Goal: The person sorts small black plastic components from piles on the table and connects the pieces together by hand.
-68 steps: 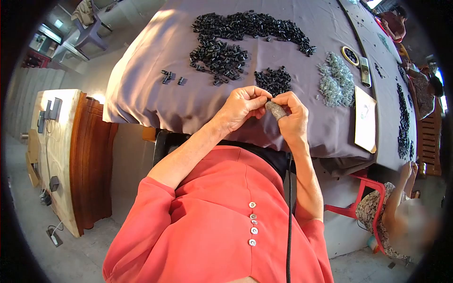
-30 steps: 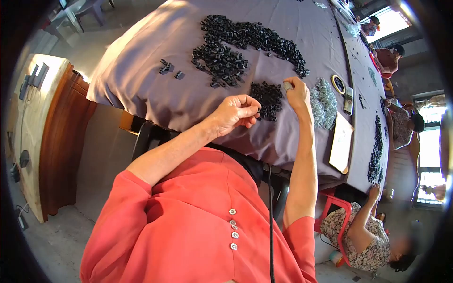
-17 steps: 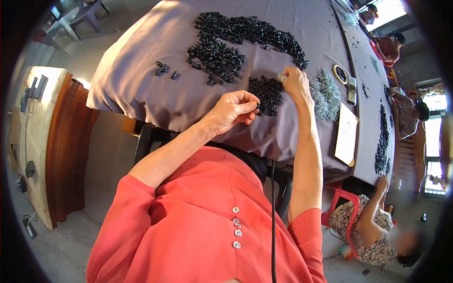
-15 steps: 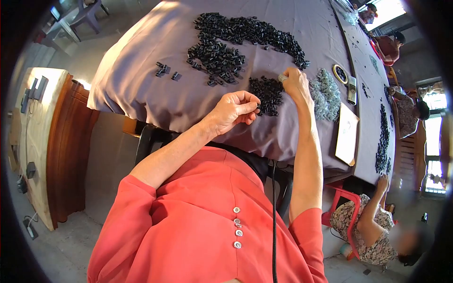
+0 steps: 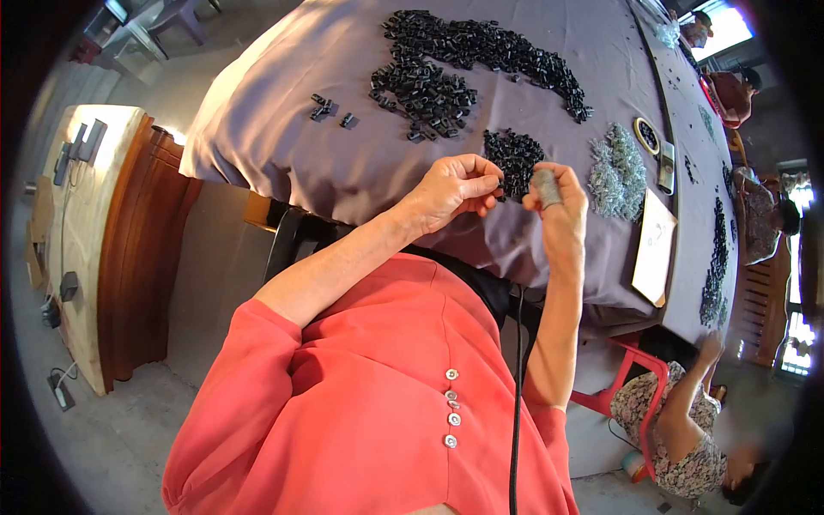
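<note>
My left hand (image 5: 453,193) is closed in a pinch on a small black plastic piece (image 5: 500,183), held at the fingertips just over the table's near edge. Beside it, my right hand (image 5: 562,210) has its fingers drawn together, with a grey wrap (image 5: 547,189) around one finger. Whatever sits between those fingertips is too small to make out. Directly beyond both hands lies a compact pile of small black parts (image 5: 513,156). To the right of that pile is a heap of clear, glassy-looking small pieces (image 5: 618,176).
A larger spread of black plastic pieces (image 5: 429,90) covers the cloth (image 5: 292,163) farther back, with a few loose ones to the left. A tape roll (image 5: 646,136) and a flat pale board (image 5: 655,249) lie at right. Other people sit along the right side, one on a red chair (image 5: 631,373).
My right hand has come back from the pile toward my left hand. My left hand keeps its pinch on the black piece. The whole view has shifted slightly.
</note>
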`<control>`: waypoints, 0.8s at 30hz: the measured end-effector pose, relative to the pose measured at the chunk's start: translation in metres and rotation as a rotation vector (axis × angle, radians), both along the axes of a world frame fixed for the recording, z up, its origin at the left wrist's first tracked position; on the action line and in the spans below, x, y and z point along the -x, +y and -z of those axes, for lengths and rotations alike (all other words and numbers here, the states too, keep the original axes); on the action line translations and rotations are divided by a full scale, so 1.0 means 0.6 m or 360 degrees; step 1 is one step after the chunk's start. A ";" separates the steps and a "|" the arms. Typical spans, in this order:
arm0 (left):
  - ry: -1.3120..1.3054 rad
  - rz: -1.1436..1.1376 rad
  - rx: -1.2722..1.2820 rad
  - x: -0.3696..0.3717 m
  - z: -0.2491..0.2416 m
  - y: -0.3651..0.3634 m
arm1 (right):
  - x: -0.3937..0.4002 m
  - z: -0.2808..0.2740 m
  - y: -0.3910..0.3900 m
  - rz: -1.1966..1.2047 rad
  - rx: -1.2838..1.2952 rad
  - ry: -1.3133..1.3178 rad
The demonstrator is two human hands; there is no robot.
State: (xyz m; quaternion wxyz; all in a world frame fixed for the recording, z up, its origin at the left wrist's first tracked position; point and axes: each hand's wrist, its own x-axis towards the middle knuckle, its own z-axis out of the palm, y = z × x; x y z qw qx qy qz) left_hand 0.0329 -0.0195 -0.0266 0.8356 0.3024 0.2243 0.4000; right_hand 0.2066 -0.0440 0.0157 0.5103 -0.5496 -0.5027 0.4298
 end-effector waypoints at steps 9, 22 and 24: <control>0.0043 -0.0068 -0.0206 -0.006 -0.004 -0.002 | 0.032 0.014 -0.020 0.0025 -0.0134 -0.0018; 0.0205 -0.0131 -0.0355 -0.005 -0.010 -0.008 | 0.037 0.019 -0.023 -0.0080 -0.0096 0.0002; 0.0200 -0.0130 -0.0365 -0.005 -0.009 -0.008 | 0.037 0.018 -0.023 -0.0083 -0.0091 0.0021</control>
